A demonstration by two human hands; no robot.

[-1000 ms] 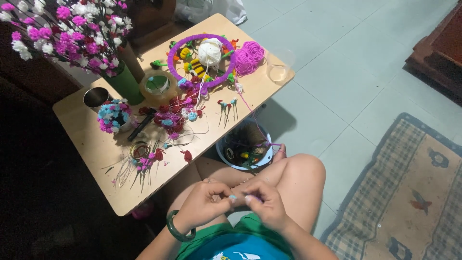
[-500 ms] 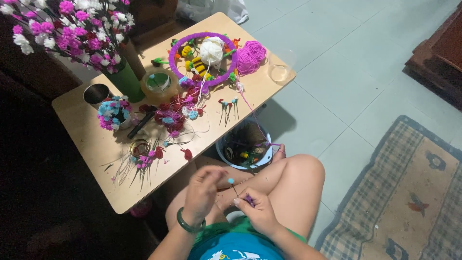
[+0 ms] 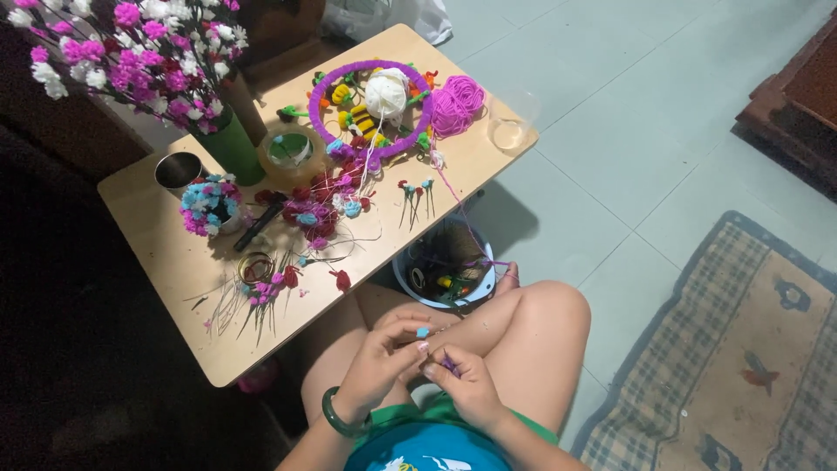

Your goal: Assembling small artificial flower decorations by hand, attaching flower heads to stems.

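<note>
My left hand [image 3: 379, 362], with a dark green bangle [image 3: 342, 420] on the wrist, pinches a thin wire stem topped by a small blue yarn flower [image 3: 422, 332] over my lap. My right hand [image 3: 465, 381] is closed on a purple yarn strand [image 3: 450, 365] right beside that stem. The strand runs up past my knee toward the pink-purple yarn ball [image 3: 457, 104] on the low wooden table [image 3: 166, 262].
On the table sit a purple ring tray [image 3: 324, 94] with a white yarn ball [image 3: 385, 92], loose small flowers [image 3: 314, 209], a green vase of pink and white flowers [image 3: 231, 144], a tape roll [image 3: 289, 150], a metal cup [image 3: 178, 168] and a clear cup [image 3: 509, 131]. A blue bucket [image 3: 446, 266] stands by my knees; a checked rug [image 3: 741, 349] lies to the right.
My hands parted slightly, then came back together low over my lap. The blue flower stem stays in my left hand and the camera view has shifted a little.
</note>
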